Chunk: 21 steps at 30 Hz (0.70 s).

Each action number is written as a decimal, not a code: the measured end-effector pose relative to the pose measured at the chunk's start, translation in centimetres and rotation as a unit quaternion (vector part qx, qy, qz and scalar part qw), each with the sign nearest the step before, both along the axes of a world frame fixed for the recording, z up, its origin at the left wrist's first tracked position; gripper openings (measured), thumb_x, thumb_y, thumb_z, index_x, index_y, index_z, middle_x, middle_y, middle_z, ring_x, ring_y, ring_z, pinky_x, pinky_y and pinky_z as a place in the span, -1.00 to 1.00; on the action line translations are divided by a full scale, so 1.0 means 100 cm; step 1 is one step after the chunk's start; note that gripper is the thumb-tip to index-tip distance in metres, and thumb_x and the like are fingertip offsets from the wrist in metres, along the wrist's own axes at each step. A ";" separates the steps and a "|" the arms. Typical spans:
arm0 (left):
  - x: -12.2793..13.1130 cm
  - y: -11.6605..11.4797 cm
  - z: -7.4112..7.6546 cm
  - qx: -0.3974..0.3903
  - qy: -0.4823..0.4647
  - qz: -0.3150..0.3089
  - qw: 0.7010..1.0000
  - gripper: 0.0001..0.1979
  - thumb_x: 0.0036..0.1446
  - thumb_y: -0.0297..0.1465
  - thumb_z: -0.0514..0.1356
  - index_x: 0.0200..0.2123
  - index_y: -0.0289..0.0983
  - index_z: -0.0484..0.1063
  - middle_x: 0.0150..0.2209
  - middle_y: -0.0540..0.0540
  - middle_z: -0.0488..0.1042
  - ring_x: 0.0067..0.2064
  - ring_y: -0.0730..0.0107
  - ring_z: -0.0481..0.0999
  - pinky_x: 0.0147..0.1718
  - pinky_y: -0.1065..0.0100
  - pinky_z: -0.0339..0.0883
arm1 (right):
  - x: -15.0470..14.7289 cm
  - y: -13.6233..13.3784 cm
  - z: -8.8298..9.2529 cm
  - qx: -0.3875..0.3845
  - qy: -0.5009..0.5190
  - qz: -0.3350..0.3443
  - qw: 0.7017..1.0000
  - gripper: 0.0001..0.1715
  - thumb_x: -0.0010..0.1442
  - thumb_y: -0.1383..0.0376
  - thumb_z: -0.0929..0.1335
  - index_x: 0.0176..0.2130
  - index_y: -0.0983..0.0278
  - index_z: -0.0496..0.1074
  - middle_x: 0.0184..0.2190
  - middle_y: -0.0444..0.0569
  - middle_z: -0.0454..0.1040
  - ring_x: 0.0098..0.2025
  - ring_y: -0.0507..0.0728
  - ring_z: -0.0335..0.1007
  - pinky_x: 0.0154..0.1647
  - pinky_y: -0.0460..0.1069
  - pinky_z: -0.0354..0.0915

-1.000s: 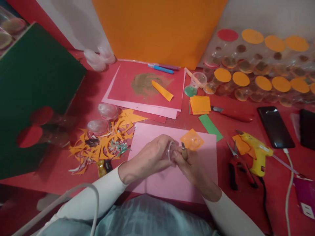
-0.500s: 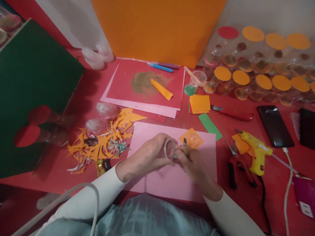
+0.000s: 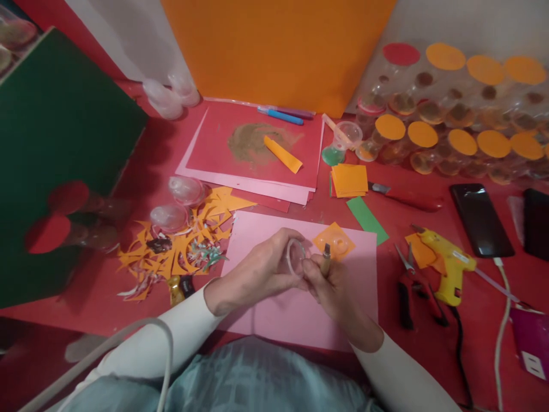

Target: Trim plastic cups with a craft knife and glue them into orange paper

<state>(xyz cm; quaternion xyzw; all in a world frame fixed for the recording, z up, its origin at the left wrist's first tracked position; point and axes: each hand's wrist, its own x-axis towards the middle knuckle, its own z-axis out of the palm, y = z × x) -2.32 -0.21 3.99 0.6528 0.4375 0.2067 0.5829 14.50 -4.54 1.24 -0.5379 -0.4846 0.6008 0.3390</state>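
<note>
My left hand [image 3: 271, 266] is wrapped around a small clear plastic cup [image 3: 295, 257], its round rim turned toward me. My right hand [image 3: 332, 292] meets it from the right, thumb at the rim. That hand also grips a short pen-like tool [image 3: 326, 260] with a metallic tip, pointing up; its kind is unclear. Both hands are above a pink sheet [image 3: 257, 315]. Just beyond the right hand lies an orange paper square [image 3: 333, 230] with a clear round plastic piece [image 3: 341, 246] on it.
Orange paper scraps [image 3: 180, 254] lie left, beside clear plastic cups [image 3: 169, 217]. To the right are pliers-like cutters [image 3: 414, 286], a yellow glue gun [image 3: 450, 266], a red-handled knife [image 3: 407, 196] and a phone [image 3: 481, 220]. Capped bottle shapes [image 3: 461, 142] line the back right. A green box [image 3: 64, 131] stands left.
My right hand has shifted slightly left, its thumb now closer over the cup's rim. The tool's tip has tilted a little. The left hand still holds the cup; the view has moved slightly.
</note>
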 end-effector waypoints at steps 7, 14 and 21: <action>-0.003 0.006 -0.002 -0.132 -0.131 -0.023 0.982 -0.47 -0.01 -0.13 0.42 -0.08 -0.22 0.30 -0.23 -0.03 0.48 -0.27 0.39 0.47 -0.30 0.38 0.37 | 0.000 0.000 0.008 -0.030 0.035 -0.005 0.999 -0.33 0.23 -0.20 0.26 -0.63 0.20 0.16 -0.78 -0.27 0.06 -0.74 -0.09 -0.10 -0.75 -0.12 -0.09; -0.002 0.006 -0.005 -0.140 -0.155 -0.031 0.978 -0.41 -0.04 -0.04 0.43 -0.10 -0.24 0.30 -0.20 -0.04 0.46 -0.27 0.40 0.47 -0.28 0.36 0.38 | 0.004 0.004 0.012 -0.046 0.045 0.013 0.998 -0.35 0.20 -0.16 0.29 -0.65 0.20 0.14 -0.80 -0.29 0.05 -0.76 -0.11 -0.11 -0.77 -0.14 -0.12; -0.003 0.006 -0.004 -0.053 -0.063 -0.013 0.997 -0.45 -0.01 -0.07 0.41 -0.08 -0.23 0.34 -0.30 0.01 0.47 -0.31 0.40 0.45 -0.28 0.37 0.36 | 0.005 0.006 0.009 -0.026 0.031 0.000 0.999 -0.38 0.21 -0.11 0.29 -0.64 0.19 0.12 -0.78 -0.27 0.10 -0.74 -0.10 -0.08 -0.73 -0.13 -0.06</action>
